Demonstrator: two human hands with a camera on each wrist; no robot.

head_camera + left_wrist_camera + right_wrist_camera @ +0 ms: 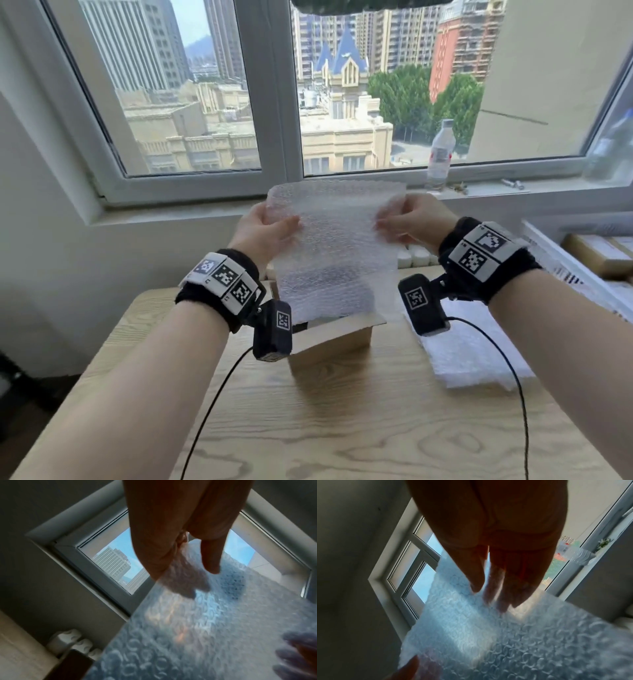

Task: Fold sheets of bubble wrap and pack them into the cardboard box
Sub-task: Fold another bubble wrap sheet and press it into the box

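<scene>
A clear sheet of bubble wrap (334, 240) hangs upright in front of the window, above an open cardboard box (337, 337) on the wooden table (342, 428). My left hand (265, 229) pinches the sheet's upper left edge, thumb in front and fingers behind. At the upper right edge my right hand (409, 221) pinches it the same way. The sheet's lower end dips into the box's opening. In the left wrist view the bubble wrap (205, 628) fills the lower right with my left hand (188, 577) on it. The right wrist view shows the wrap (488, 635) below my right hand (489, 592).
A stack of flat bubble wrap sheets (469, 349) lies on the table right of the box. A plastic water bottle (441, 154) stands on the window sill. Cardboard packages (599, 253) sit at the far right. Cables from the wrist cameras trail over the table.
</scene>
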